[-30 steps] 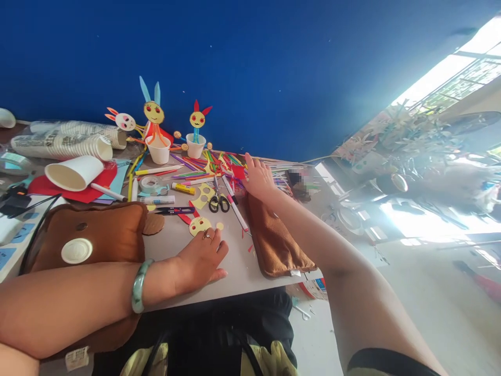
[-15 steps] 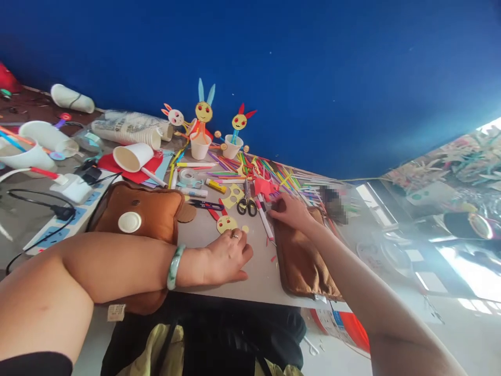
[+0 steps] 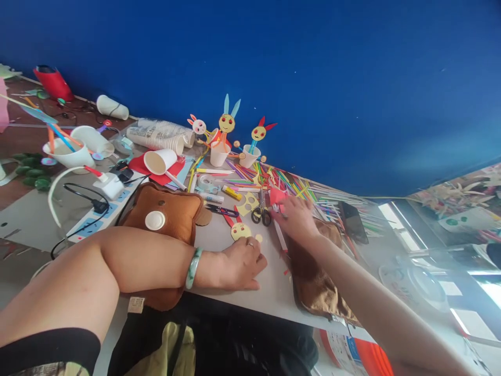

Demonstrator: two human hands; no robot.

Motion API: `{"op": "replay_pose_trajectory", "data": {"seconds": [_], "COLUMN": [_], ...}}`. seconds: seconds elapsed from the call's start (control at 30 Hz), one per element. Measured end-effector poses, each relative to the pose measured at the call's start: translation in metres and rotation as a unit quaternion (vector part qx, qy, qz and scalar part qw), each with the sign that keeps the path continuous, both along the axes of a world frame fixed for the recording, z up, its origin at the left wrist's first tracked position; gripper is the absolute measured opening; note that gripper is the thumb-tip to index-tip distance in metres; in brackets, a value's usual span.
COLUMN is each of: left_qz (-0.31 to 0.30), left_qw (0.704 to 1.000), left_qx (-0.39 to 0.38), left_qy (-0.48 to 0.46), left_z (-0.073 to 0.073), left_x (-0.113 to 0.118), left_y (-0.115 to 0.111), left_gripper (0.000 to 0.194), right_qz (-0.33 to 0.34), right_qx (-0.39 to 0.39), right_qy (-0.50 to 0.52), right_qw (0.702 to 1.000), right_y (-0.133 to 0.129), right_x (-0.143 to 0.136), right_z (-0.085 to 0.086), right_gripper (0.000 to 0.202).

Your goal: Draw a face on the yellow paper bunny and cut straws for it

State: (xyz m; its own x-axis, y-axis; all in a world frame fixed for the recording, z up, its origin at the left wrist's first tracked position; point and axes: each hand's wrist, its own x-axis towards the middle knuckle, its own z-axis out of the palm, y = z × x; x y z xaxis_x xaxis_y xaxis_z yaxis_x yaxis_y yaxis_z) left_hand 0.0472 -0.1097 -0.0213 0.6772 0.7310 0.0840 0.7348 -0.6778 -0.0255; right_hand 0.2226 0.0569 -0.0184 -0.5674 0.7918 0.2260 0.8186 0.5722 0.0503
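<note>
My left hand (image 3: 242, 263) rests on the grey table with bent fingers, the thumb apart from them. It lies at the lower edge of a yellow paper rabbit face (image 3: 239, 231) with red ears and seems to hold nothing. My right hand (image 3: 296, 219) reaches over the brown cloth pouch (image 3: 313, 282), its fingertips closed at the upper end of a white marker (image 3: 281, 237). Beside those fingers lie black-handled scissors (image 3: 261, 215) and red paper (image 3: 277, 196). A yellow sheet with cut-out holes (image 3: 247, 203) is left of the scissors.
Paper rabbits in white cups (image 3: 220, 155) stand by the blue wall. Several coloured pipe cleaners (image 3: 309, 193) spread behind my right hand, with a dark phone (image 3: 353, 222) to the right. A brown plush cushion (image 3: 172, 209) and a power strip (image 3: 92, 224) with cables are left.
The camera view has turned left, so everything sits further right. My right fingertips have come onto the marker's upper end. My left hand keeps its place beside the rabbit face.
</note>
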Motion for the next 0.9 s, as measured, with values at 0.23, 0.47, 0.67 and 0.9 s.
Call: {"op": "replay_pose_trajectory", "data": {"seconds": [0.23,0.47,0.67,0.9], "left_qz": [-0.011,0.001,-0.006,-0.012], "left_qw": [1.000,1.000,1.000,1.000], "left_qx": [0.024,-0.025,0.001,-0.006], "left_qy": [0.008,-0.004,-0.006,0.010], "left_z": [-0.014,-0.012,-0.017,0.001], "left_x": [0.001,0.003,0.003,-0.002], "left_y": [0.001,0.004,0.006,0.001], "left_gripper": [0.063,0.062,0.065,0.058], "right_qz": [0.289,0.220,0.224,0.152], "right_qx": [-0.149,-0.161,-0.143,-0.255], "right_qy": [0.004,-0.064,-0.043,0.250], "right_qw": [0.946,0.960,0.963,0.922], "right_y": [-0.026,-0.014,-0.007,-0.006], "right_x": [-0.176,-0.275,-0.253,-0.108], "right_z": [0.031,0.005,0.010,0.047], "right_gripper": [0.023,0.033,0.024,0.018]}}
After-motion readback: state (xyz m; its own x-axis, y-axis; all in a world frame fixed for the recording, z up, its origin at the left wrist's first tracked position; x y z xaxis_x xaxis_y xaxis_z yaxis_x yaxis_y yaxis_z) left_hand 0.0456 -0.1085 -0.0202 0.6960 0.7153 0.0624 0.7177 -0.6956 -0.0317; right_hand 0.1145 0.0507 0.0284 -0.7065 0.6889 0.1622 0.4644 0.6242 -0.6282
